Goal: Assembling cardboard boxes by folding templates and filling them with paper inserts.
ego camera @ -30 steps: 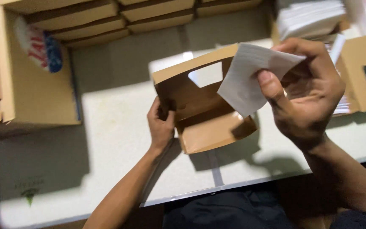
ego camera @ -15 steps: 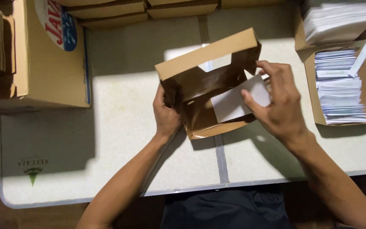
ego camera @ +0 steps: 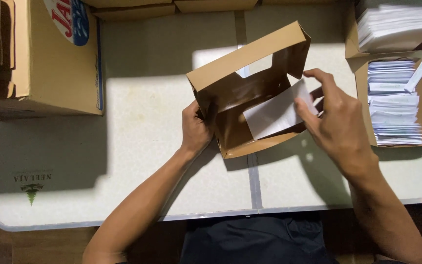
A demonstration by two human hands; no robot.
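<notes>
Nearest me, a person's two forearms reach out over the near edge of the white folding table (ego camera: 123, 161). The left hand (ego camera: 195, 129) clamps the left end of a brown windowed carton (ego camera: 242, 93), thumb and fingers closed on the wall, seemingly to keep the box tipped up and its mouth open. The carton sits around the middle of the table, over the centre seam, lid raised toward the far edge. The right hand (ego camera: 335, 124) pinches a white paper slip (ego camera: 277, 113) between thumb and fingers, and the slip lies partly inside the box against its floor. Further right, at the table's right edge, open boxes hold stacks of white slips (ego camera: 394, 105), within easy reach of that hand. At the far left corner stands a large cardboard box (ego camera: 50, 63).
</notes>
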